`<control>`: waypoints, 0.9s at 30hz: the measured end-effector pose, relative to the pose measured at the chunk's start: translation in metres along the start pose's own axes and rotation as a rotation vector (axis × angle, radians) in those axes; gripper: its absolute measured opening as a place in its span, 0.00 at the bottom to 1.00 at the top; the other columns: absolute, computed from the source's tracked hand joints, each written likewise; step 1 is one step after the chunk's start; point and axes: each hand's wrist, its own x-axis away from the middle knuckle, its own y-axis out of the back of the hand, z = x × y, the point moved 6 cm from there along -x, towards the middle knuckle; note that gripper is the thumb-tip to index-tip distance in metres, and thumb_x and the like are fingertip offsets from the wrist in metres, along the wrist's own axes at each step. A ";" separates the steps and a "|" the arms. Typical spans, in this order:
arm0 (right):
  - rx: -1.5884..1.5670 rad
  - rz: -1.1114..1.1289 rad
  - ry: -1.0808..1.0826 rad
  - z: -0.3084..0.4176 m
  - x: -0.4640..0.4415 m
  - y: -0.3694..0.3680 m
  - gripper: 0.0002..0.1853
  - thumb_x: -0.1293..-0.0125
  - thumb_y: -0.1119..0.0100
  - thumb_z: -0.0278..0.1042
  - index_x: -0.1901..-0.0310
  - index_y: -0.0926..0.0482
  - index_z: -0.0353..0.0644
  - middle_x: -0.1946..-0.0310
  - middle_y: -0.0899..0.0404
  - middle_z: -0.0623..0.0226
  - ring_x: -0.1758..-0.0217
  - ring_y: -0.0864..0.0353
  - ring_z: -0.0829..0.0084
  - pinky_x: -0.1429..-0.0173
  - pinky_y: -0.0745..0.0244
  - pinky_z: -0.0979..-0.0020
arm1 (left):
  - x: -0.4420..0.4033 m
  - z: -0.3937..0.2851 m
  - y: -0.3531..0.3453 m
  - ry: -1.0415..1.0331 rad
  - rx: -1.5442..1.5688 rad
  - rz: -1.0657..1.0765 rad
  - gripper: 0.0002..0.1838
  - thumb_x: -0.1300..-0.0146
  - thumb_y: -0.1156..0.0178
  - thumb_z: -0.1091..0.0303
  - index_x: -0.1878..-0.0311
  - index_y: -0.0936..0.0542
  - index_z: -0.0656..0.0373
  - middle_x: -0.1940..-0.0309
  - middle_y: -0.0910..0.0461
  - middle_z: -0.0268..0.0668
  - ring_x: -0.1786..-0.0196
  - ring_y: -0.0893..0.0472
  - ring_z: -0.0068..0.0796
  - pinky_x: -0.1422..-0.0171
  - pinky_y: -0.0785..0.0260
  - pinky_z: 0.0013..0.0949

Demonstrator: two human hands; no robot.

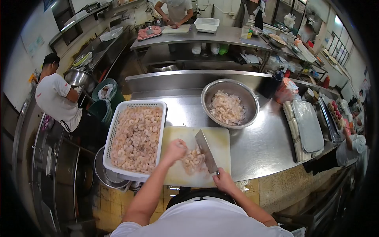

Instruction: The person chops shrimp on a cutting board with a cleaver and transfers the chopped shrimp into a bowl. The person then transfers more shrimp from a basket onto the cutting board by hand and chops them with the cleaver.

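My right hand (pixel 224 180) is closed round the handle of a cleaver (pixel 206 152). The broad blade points away from me, over the right half of a white cutting board (pixel 220 158). Left of the blade lies a small pile of peeled shrimp (pixel 192 161). My left hand (pixel 176 151) is at the pile's upper left, its fingers curled together; what they hold, if anything, is hidden. A white basket (pixel 164 118) full of shrimp (pixel 136 136) stands left of the board. Behind the board, a steel bowl (pixel 251 114) contains pale shrimp pieces (pixel 226 106).
The steel table (pixel 268 142) has a raised back edge. On its right are trays (pixel 306 126), a dark bottle (pixel 271 84) and an orange-and-white bag (pixel 287 91). Green bins (pixel 103 108) stand left. One person (pixel 59 93) works there; another (pixel 177 14) cuts at the back counter.
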 end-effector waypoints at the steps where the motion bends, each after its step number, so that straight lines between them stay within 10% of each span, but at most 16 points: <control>1: -0.003 -0.003 0.002 -0.002 0.000 -0.001 0.18 0.27 0.36 0.38 0.50 0.27 0.31 0.64 0.16 0.36 0.57 0.15 0.34 0.53 0.21 0.43 | -0.004 0.016 -0.020 -0.086 -0.088 -0.025 0.17 0.42 0.27 0.70 0.49 0.15 0.60 0.71 0.17 0.37 0.68 0.15 0.32 0.63 0.20 0.36; 5: 0.012 -0.020 0.012 -0.002 0.000 0.000 0.18 0.28 0.35 0.38 0.51 0.27 0.31 0.65 0.16 0.37 0.59 0.15 0.35 0.54 0.21 0.44 | -0.005 0.031 -0.056 -0.467 -0.641 0.087 0.32 0.44 0.21 0.56 0.35 0.14 0.54 0.64 0.13 0.44 0.58 0.12 0.39 0.51 0.19 0.39; 9: -0.002 -0.037 -0.008 -0.006 0.002 -0.002 0.17 0.28 0.35 0.38 0.53 0.27 0.31 0.67 0.16 0.39 0.60 0.15 0.36 0.55 0.21 0.45 | 0.019 -0.057 0.001 0.038 -0.502 0.082 0.33 0.44 0.19 0.50 0.36 0.12 0.53 0.52 0.10 0.52 0.47 0.11 0.43 0.40 0.20 0.39; 13: 0.025 0.006 -0.050 -0.005 0.003 -0.002 0.18 0.27 0.36 0.39 0.49 0.26 0.32 0.61 0.14 0.34 0.54 0.14 0.31 0.48 0.21 0.38 | -0.017 -0.039 0.125 0.053 -0.310 -0.379 0.36 0.45 0.23 0.51 0.31 0.15 0.52 0.44 0.12 0.50 0.41 0.13 0.43 0.35 0.22 0.41; 19: 0.030 -0.038 -0.011 0.001 0.005 -0.003 0.16 0.28 0.35 0.38 0.55 0.28 0.31 0.68 0.16 0.40 0.62 0.15 0.36 0.56 0.22 0.44 | -0.026 0.041 0.182 0.395 -0.613 -0.410 0.55 0.48 0.27 0.42 0.16 0.33 0.48 0.16 0.40 0.54 0.15 0.39 0.49 0.13 0.41 0.48; 27: 0.056 -0.026 -0.004 0.013 0.005 -0.004 0.16 0.27 0.36 0.37 0.53 0.28 0.31 0.67 0.15 0.38 0.60 0.14 0.35 0.54 0.21 0.43 | -0.030 0.048 0.174 0.296 -0.714 -0.384 0.48 0.48 0.26 0.51 0.21 0.26 0.54 0.22 0.29 0.56 0.20 0.29 0.51 0.17 0.34 0.46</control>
